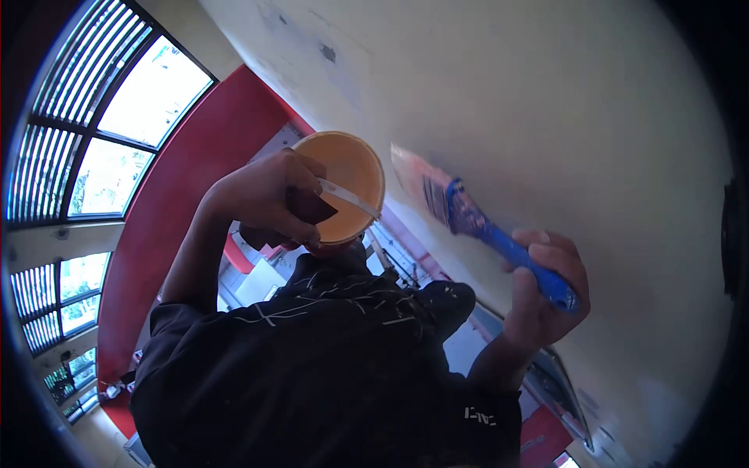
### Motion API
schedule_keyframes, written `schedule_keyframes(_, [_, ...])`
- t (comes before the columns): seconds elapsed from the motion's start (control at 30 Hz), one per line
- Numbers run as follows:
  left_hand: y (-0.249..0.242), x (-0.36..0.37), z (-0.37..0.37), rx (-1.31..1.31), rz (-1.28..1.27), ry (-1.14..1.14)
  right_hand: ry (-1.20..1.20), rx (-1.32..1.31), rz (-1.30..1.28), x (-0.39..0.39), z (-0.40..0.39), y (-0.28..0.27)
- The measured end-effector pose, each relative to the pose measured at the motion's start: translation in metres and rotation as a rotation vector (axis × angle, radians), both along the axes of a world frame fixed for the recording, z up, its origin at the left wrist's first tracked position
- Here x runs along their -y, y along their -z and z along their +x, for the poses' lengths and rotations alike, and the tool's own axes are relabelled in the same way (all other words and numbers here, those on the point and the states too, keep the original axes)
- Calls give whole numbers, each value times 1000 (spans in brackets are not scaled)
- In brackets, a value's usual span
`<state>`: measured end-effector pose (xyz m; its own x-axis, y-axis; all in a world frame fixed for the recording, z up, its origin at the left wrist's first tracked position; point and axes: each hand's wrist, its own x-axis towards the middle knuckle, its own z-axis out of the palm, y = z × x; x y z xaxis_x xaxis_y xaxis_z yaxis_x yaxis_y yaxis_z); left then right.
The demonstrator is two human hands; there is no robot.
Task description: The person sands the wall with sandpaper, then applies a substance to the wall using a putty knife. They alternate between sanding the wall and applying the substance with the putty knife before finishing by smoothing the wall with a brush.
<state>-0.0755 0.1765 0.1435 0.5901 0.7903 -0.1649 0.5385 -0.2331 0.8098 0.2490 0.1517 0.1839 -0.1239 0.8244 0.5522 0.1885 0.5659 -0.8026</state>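
My left hand point(269, 195) is closed on the near-left rim of a small paint bucket point(339, 146), whose mouth faces me and whose inside is pale yellow-orange. A white strip of handle point(355, 200) crosses the opening. Between the thumb and fingers a flat, dark reddish-brown piece point(316, 207) sticks out over the rim; I cannot tell what it is. My right hand point(555, 292) grips the blue handle of a wide paintbrush point(488, 230). Its pale, paint-smeared bristles point up and left, close to the cream wall point(546, 117).
Dark patches point(328, 53) mark the wall's upper part. A red band point(187, 148) runs along the left wall below barred windows point(117, 117). My dark shirt point(328, 374) fills the lower middle, and a dark-framed panel point(558, 386) stands at the lower right.
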Motion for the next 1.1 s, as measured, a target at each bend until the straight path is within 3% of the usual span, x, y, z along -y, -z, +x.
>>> schedule_keyframes(0.23, [-4,1,27,51,-17,170,-347,187,-3,-33,-32,25])
schedule_keyframes(0.33, [0,0,37,121,-26,227,-425,262,-183,-42,-46,43])
schedule_keyframes(0.47, [4,-2,46,93,-132,245,-446,465,-276,-57,-65,78])
schedule_keyframes(0.63, [-4,-9,57,246,42,300,-468,779,-377,-57,-76,111])
schedule_keyframes(0.73, [-6,-11,54,255,77,309,-439,811,-409,-60,-79,123])
schedule_keyframes(0.83, [-12,-15,54,234,83,319,-387,775,-363,-60,-79,123])
schedule_keyframes(1.03, [-10,-19,32,122,-47,264,-94,205,-362,-54,-49,85])
schedule_keyframes(1.1, [-8,-23,29,138,-21,271,-37,-31,-538,-51,-35,83])
